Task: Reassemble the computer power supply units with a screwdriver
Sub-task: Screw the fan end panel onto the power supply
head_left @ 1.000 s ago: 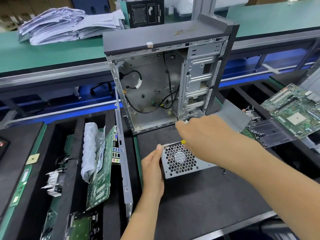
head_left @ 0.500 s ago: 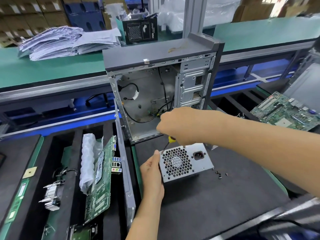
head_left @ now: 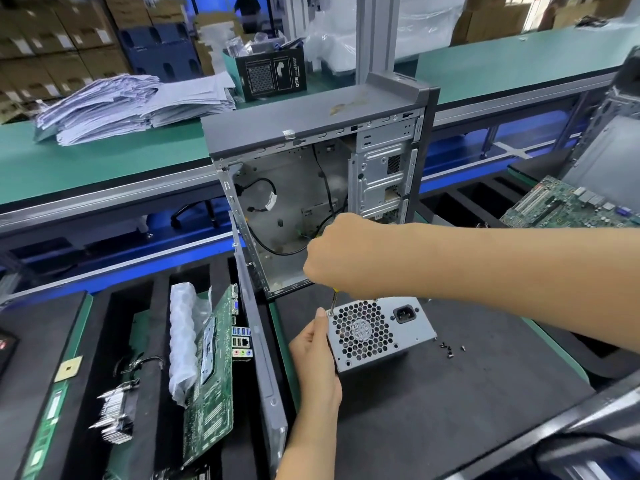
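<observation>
Steadying grey metal power supply unit (head_left: 379,334) on black bench mat (head_left: 450,410) with left hand (head_left: 317,355) gripping its corner | driving slim screwdriver (head_left: 333,301) clenched in right hand (head_left: 341,254) into top-left corner | spare black screws (head_left: 450,348) lying nearby, suggesting fastening unfinished

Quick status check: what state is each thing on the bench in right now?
Power supply unit: on the black mat, fan grille facing up.
Screwdriver: tip at the unit's top-left corner.
Right hand: grips the screwdriver.
Left hand: holds the unit's left edge.
Loose screws: on the mat, right of the unit.
Computer case: upright, side open.
</observation>
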Action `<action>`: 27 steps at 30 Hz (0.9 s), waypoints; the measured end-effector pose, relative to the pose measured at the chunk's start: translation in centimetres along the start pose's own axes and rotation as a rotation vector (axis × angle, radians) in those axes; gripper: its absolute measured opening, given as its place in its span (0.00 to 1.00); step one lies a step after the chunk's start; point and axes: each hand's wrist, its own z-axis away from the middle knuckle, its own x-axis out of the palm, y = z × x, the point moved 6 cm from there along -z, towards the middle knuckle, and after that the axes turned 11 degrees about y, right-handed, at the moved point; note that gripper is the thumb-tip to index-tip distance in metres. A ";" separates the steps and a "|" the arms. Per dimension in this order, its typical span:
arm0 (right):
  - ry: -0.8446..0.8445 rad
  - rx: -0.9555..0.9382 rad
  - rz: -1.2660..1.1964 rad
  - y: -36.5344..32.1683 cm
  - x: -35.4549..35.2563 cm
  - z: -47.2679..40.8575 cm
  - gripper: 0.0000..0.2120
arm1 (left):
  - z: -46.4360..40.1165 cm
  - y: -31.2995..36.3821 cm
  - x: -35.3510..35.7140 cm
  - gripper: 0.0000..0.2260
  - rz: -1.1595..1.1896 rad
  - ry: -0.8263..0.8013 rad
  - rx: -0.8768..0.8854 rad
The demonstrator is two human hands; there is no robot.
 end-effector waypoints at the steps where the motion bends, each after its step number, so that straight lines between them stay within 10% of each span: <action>1: -0.009 -0.008 0.015 -0.1 0.1 -0.2 0.08 | 0.0 0.0 0.0 0.14 -0.001 -0.001 0.000; 27: -0.068 -0.137 0.128 0.3 -0.9 2.7 0.10 | -1.2 -0.8 0.1 0.16 0.028 -0.033 0.027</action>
